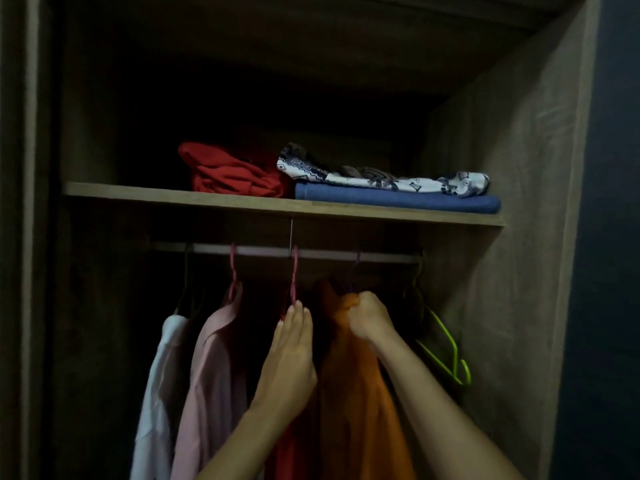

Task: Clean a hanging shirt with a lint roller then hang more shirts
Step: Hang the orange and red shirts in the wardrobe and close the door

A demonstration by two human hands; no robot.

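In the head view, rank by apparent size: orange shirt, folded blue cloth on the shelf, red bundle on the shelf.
1. orange shirt, largest though partly hidden.
2. and 3. folded blue cloth and red bundle: too alike to rank.

Home bedroom wardrobe (519, 150), hanging rail (346, 253), shelf (207, 199) of folded clothes (398, 200)

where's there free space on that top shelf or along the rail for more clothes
The shelf is bare left of the red garment; its right half holds the patterned cloth on the blue fold. The rail has a gap between the pink hangers. From there rightward it is crowded: both hands, the orange shirt, the green hangers.
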